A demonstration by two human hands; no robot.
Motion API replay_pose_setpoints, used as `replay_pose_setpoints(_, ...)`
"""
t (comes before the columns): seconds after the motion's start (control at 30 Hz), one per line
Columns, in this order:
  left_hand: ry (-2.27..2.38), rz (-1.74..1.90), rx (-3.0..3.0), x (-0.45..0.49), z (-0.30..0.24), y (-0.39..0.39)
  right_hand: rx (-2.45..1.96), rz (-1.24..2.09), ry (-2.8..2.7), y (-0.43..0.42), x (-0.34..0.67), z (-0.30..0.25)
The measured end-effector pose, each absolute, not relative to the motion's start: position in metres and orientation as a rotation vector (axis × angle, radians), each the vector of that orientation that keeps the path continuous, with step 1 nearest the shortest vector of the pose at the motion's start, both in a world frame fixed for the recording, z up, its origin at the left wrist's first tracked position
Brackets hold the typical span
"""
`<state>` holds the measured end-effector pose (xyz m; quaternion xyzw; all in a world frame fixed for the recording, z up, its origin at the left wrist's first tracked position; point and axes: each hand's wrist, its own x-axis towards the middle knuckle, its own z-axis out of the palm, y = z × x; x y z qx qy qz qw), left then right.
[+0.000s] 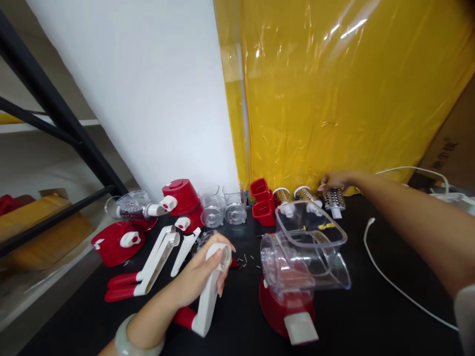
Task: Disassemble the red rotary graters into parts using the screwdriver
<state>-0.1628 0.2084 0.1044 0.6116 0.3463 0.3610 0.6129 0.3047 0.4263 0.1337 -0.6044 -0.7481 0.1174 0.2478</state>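
Note:
My left hand point(202, 274) is closed round a white crank handle with a red grip point(208, 299), holding it just above the black table point(371, 306). My right hand point(334, 181) reaches to the back of the table and pinches the top of a metal grater drum point(333, 200), the rightmost of three drums in a row. Between the hands stands a rotary grater with a clear plastic hopper point(308, 252) on a red suction base point(285, 309).
More red bases point(117, 242), white and red crank handles point(148, 269), clear cups point(222, 207) and red pushers point(262, 200) lie at the left and back. Small metal pins point(245, 259) are scattered near the hopper. A white cable point(393, 282) runs on the right. A yellow plastic sheet point(334, 99) hangs behind.

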Motion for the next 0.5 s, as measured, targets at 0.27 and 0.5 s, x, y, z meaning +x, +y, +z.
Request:
replay_pose_setpoints(0.27, 0.826, 0.796, 1.396, -0.16, 0.102, 0.206, -2.018, 0.315, -2.112, 0.447, 0.31, 0.105)
replay_pose_setpoints(0.5, 0.855, 0.782, 1.4, -0.162, 0.098, 0.208, -1.852, 0.113, -1.986, 0.42, 0.332, 0.072)
